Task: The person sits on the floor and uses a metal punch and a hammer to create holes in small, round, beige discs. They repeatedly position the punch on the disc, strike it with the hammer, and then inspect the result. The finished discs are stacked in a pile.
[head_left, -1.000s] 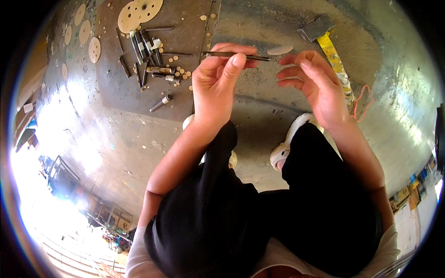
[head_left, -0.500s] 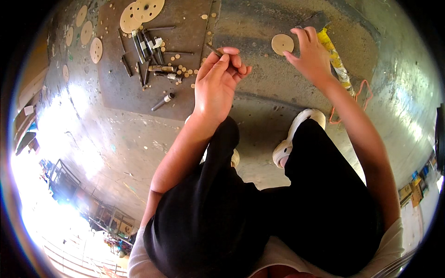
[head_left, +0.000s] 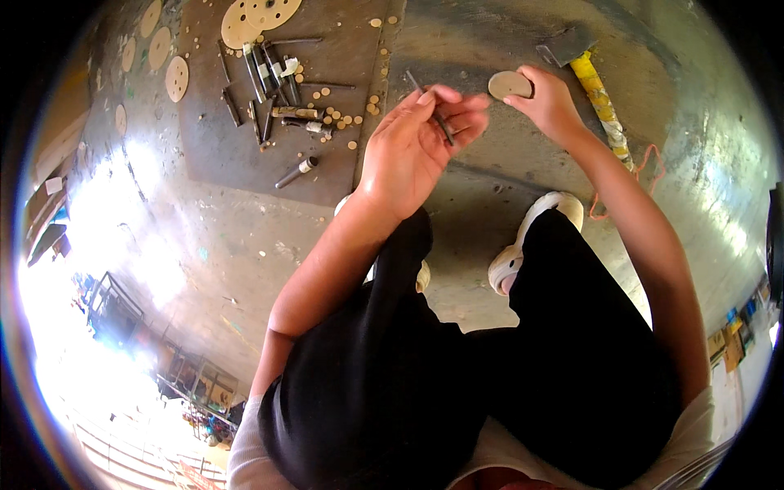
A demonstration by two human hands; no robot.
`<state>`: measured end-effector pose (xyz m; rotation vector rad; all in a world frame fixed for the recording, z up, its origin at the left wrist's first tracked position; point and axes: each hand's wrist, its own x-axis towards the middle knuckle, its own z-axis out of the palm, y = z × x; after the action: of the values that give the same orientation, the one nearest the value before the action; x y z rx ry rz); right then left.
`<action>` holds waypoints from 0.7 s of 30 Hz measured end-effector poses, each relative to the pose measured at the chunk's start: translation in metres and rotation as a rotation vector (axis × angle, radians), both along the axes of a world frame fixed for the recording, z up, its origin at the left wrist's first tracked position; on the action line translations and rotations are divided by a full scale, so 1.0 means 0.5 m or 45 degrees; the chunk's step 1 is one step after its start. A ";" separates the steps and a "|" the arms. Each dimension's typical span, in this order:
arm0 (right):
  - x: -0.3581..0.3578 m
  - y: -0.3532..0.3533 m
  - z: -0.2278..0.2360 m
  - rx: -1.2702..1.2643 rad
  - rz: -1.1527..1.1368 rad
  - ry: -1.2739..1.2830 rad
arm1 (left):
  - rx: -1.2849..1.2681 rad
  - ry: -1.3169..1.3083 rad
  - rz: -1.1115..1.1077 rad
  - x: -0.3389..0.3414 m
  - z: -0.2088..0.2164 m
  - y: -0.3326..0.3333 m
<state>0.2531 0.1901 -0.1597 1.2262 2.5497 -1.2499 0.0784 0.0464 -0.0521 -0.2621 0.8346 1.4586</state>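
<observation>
My left hand [head_left: 408, 155] is loosely closed, palm partly up, around a thin dark metal rod [head_left: 445, 126]. The rod's upper end sticks out past the thumb, and fingers hide its middle. Just to the right, my right hand [head_left: 551, 102] pinches the edge of a small round sanding disc [head_left: 508, 85], tilted and off the floor sheet. Beyond my right wrist lies a hammer [head_left: 600, 98] with a dark head and a handle wrapped in yellow tape. Several dark hollow punches [head_left: 260, 72], some banded with pale tape, lie heaped at the upper left.
Tan sanding discs with holes [head_left: 273, 10] lie at the top left, others farther left [head_left: 176, 79]. Small cut-out circles [head_left: 352, 145] are scattered round the punches. One short punch [head_left: 296, 173] lies apart. An orange cord [head_left: 649, 167] lies by the hammer handle. My shoes [head_left: 535, 237] stand close by.
My right hand has gone from open above the disc to pinching it and lifting it. My left hand has moved right with the rod, which now stands steeper.
</observation>
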 end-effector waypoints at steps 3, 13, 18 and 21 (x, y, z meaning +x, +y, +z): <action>0.000 -0.017 0.036 -0.210 -0.150 0.033 | 0.118 -0.048 -0.006 -0.005 0.016 0.001; -0.021 -0.042 0.212 -0.069 -0.173 0.444 | 0.272 -0.632 -0.010 -0.030 0.070 0.005; -0.028 -0.046 0.262 0.044 -0.165 0.546 | 0.184 -0.775 0.061 -0.031 0.086 0.004; -0.032 -0.049 0.287 0.102 -0.129 0.590 | 0.189 -0.789 0.052 -0.033 0.091 0.005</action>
<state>0.2372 0.1657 -0.0161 1.2107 2.9052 -1.6367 0.0621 0.0490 -0.0066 -0.5841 0.2197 1.3560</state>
